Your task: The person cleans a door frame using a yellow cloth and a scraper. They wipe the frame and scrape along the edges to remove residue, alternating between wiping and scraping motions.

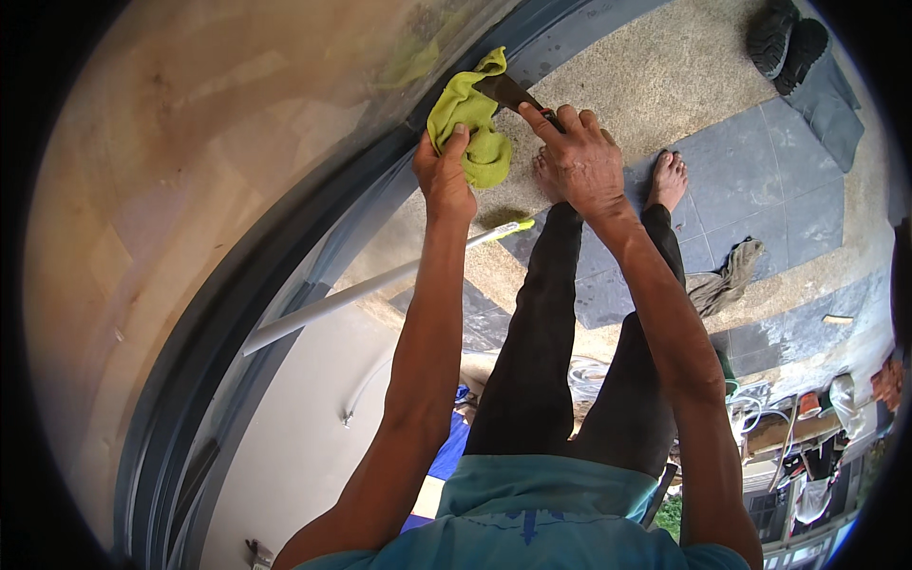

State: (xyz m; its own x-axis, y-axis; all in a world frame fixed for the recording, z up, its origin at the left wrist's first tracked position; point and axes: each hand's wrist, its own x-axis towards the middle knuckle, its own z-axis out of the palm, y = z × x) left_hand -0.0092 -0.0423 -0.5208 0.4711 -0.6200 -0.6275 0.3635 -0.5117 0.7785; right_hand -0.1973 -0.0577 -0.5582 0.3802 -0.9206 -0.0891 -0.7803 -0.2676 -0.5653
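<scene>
My left hand (445,179) is closed around a crumpled yellow-green cloth (486,160), its thumb on top, right beside the dark window or door frame (388,142). In my right hand (587,166) is a scraper (508,92) with a wide dark blade, the index finger stretched along its handle. The blade's far end meets the cloth and is partly hidden by it. A large glass pane (218,133) fills the left side and faintly reflects the cloth.
A white pole (370,283) with a yellow-green tip slants beneath my left forearm. Around my bare feet lie grey floor tiles (750,161) and a dirty rag (730,277). Dark shoes (787,46) are at the far right, and coiled hoses and clutter at the lower right.
</scene>
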